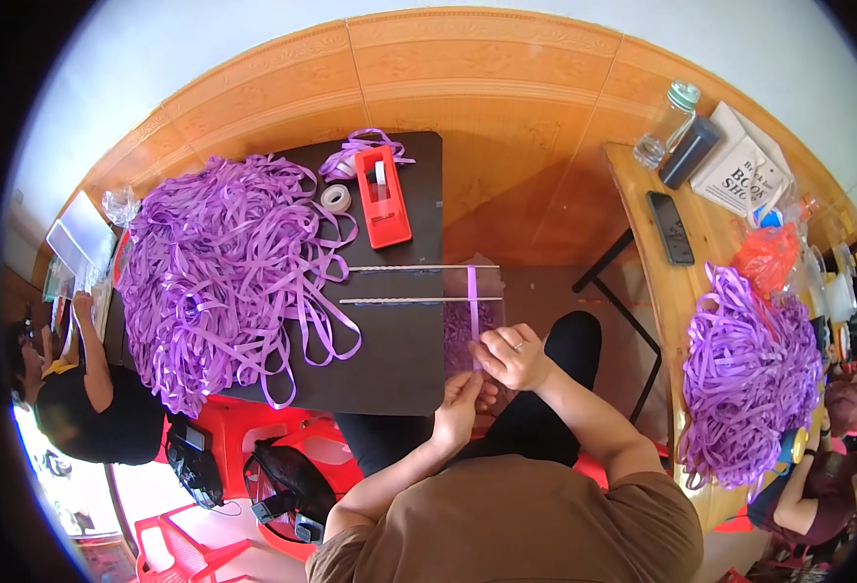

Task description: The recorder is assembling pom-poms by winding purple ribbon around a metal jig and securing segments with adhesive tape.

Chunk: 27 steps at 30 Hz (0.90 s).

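Note:
Two thin metal rods, the far rod [399, 267] and the near rod [390, 300], lie parallel on the dark table and jut past its right edge. A purple ribbon [474, 316] crosses both jutting ends and runs down toward me. My right hand [514, 358], a ring on one finger, is closed in a pinch at the ribbon's near end. Just below it, my left hand [462, 403] is also closed, fingertips together; whatever it pinches is too small to make out. Under the rods, beside the table, a see-through container [458, 352] holds purple pieces.
A big heap of purple ribbon [220, 277] covers the dark table's [380, 374] left. Behind are a red tape dispenser [384, 199] and a tape roll [335, 198]. The wooden table [642, 209] at right bears a phone [670, 228], bottle [667, 126] and ribbon pile [749, 379]. Other people sit at both sides.

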Tool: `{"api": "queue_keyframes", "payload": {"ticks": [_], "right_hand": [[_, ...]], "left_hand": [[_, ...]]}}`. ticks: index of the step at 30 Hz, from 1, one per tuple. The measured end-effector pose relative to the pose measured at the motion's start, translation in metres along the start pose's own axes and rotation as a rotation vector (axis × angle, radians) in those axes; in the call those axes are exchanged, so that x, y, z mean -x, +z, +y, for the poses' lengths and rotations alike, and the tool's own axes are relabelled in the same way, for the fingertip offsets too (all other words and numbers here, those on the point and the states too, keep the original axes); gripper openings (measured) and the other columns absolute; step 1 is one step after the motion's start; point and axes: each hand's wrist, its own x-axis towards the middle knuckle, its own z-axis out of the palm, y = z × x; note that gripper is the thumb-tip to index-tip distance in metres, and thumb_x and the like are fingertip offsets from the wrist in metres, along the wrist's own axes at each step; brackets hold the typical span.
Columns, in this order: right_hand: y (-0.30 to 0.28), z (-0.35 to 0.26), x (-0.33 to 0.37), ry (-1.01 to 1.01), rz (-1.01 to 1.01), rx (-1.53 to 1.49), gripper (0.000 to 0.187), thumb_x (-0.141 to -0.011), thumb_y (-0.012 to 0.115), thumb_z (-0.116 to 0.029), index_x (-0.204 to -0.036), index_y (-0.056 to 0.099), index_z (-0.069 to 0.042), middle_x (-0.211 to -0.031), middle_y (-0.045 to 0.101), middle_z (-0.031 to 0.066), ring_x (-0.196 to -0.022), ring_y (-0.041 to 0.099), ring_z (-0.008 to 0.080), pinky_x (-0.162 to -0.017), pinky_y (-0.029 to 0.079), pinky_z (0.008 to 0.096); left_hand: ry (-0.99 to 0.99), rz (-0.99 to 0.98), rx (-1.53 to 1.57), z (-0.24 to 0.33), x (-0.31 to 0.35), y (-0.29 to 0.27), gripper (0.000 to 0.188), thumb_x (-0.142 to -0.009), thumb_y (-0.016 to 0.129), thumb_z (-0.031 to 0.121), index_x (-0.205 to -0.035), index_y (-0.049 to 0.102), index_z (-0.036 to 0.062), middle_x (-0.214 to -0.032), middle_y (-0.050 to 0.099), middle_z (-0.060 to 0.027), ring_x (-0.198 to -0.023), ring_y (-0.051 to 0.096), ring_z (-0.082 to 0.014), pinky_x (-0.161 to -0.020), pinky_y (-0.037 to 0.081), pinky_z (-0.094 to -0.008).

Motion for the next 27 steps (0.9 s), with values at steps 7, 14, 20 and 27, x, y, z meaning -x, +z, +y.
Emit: {"api": "queue_keyframes", "payload": {"ticks": [7, 14, 20, 27], "right_hand": [[-0.010, -0.004, -0.013, -0.148, 0.052, 0.022, 0.017, -0.068, 0.068, -0.010, -0.083, 0.068, -0.004, -0.091, 0.061, 0.0050, -0.079, 0.053, 0.0170, -0.057, 0.040, 0.0261], [-0.014, -0.003, -0.026, -0.174, 0.068, 0.009, 0.020, -0.065, 0.070, -0.011, -0.083, 0.068, -0.005, -0.091, 0.061, 0.0045, -0.078, 0.055, 0.0168, -0.057, 0.040, 0.0271], [-0.027, 0.006, -0.067, 0.093, 0.169, -0.195, 0.022, -0.063, 0.077, -0.011, -0.081, 0.066, -0.006, -0.081, 0.061, 0.0019, -0.064, 0.054, 0.0164, -0.053, 0.036, 0.0298], [0.009, 0.075, -0.094, 0.700, 0.167, -0.880, 0.007, -0.079, 0.067, 0.002, -0.074, 0.062, 0.005, -0.070, 0.058, 0.0067, -0.063, 0.055, 0.0137, -0.056, 0.042, 0.0271]], "left_hand": [[0.006, -0.061, 0.039, 0.003, 0.017, -0.007, 0.024, -0.095, 0.056, 0.023, -0.080, 0.060, 0.0040, -0.069, 0.061, -0.0024, -0.059, 0.053, -0.0061, -0.054, 0.043, -0.0193], [0.054, -0.097, 0.065, 0.006, 0.021, -0.012, 0.021, -0.091, 0.062, 0.021, -0.080, 0.060, 0.0037, -0.067, 0.060, -0.0026, -0.059, 0.054, -0.0062, -0.053, 0.045, -0.0194], [0.069, -0.122, 0.075, -0.005, 0.009, -0.012, 0.023, -0.091, 0.060, 0.013, -0.112, 0.057, 0.0032, -0.086, 0.063, -0.0024, -0.072, 0.056, -0.0058, -0.059, 0.044, -0.0176], [0.191, -0.012, 0.006, 0.000, -0.025, 0.007, 0.029, -0.093, 0.057, 0.016, -0.120, 0.054, 0.0065, -0.095, 0.062, 0.0004, -0.075, 0.055, -0.0052, -0.063, 0.042, -0.0187]]}}
